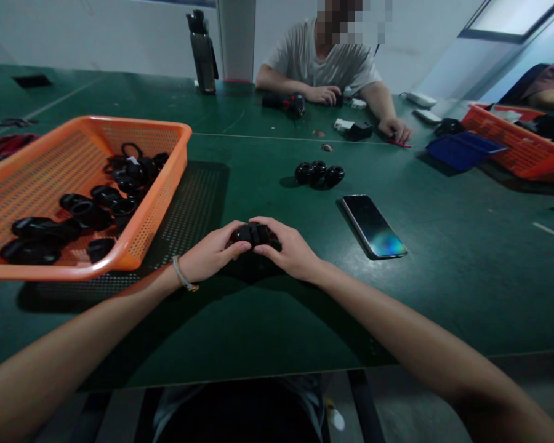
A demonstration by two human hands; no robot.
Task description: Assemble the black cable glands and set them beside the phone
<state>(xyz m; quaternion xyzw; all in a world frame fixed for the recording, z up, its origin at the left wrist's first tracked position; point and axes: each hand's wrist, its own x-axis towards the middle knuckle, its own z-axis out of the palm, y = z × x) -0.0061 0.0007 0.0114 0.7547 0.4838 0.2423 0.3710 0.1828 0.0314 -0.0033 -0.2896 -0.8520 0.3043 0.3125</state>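
Between both hands, just above the green table (277, 332), is a black plastic fitting (253, 234) with a ribbed middle. My left hand (212, 251) grips its left end between thumb and fingers. On the other end, my right hand (289, 247) has its thumb and fingers closed in the same way. Fingers cover part of the fitting, so its full shape is hidden. Beyond the hands, a small group of glossy black round fittings (319, 174) stands on the table. To the left, an orange basket (153, 231) holds several similar black parts (90, 212).
A phone (373, 226) lies right of my hands. Across the table sits a person in a white shirt (295, 55), near a power drill (284, 103). A bottle (203, 55) stands at the back. At right are a blue tray (464, 151) and another orange basket (512, 144).
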